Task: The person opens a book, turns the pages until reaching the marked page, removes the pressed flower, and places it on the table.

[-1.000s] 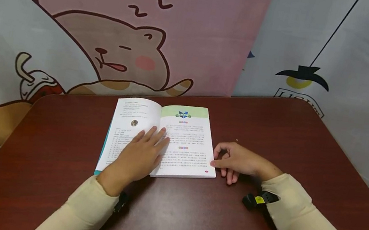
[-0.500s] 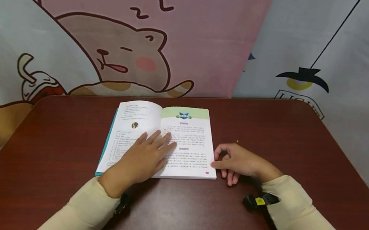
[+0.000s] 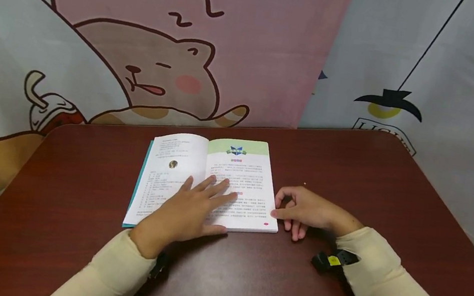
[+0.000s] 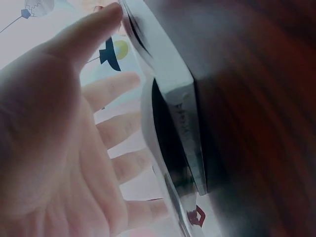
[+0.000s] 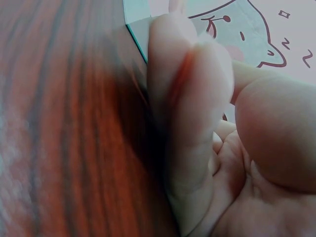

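Note:
An open book lies on the table, a page with a green header band at right and a white page with a small round picture at left. My left hand, fingers spread and straight, rests across the lower middle of the pages, hiding some of the print. Its thumb points right along the bottom edge. In the left wrist view, the page block shows edge-on beside the fingers. My right hand is at the book's right edge, its thumb and bent index finger pinching the lower page edge while the other fingers hang toward the table.
The dark red-brown wooden table extends around the book. Behind its far edge hangs a cartoon-printed cloth. A black strap device with a yellow label sits at the right wrist.
My left hand has slid right and slightly toward me across the pages, its fingers spreading and its thumb coming out to the side. The right hand stays at the book's edge.

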A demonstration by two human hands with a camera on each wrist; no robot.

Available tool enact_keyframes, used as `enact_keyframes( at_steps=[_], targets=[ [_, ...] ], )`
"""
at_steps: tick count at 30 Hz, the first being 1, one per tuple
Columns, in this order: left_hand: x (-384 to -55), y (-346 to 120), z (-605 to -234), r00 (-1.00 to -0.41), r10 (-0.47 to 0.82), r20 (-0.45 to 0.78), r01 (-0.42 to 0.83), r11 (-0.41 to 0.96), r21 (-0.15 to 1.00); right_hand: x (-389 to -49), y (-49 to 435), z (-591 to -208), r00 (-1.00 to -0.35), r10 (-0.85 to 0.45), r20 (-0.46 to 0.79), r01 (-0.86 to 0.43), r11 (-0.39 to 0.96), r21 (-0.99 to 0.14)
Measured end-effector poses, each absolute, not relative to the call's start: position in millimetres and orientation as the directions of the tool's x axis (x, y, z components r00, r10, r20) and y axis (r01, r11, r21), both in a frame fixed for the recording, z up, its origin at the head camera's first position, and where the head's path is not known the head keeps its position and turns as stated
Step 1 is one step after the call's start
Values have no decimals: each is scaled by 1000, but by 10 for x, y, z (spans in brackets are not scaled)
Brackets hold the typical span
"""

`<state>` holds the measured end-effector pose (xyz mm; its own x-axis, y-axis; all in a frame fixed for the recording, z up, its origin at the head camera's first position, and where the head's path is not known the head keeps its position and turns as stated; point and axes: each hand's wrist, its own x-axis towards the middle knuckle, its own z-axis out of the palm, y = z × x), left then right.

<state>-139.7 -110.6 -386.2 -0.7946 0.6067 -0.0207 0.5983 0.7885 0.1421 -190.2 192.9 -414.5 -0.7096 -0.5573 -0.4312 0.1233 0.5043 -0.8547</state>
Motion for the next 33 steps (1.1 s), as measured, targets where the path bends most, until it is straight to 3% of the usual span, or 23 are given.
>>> enact_keyframes(
  at_steps=[33],
  targets=[
    [-1397, -1082, -3878, -802, 591, -82, 573, 801, 174, -1902, 1918, -4141, -702, -552, -450, 159, 494, -855]
  ],
)
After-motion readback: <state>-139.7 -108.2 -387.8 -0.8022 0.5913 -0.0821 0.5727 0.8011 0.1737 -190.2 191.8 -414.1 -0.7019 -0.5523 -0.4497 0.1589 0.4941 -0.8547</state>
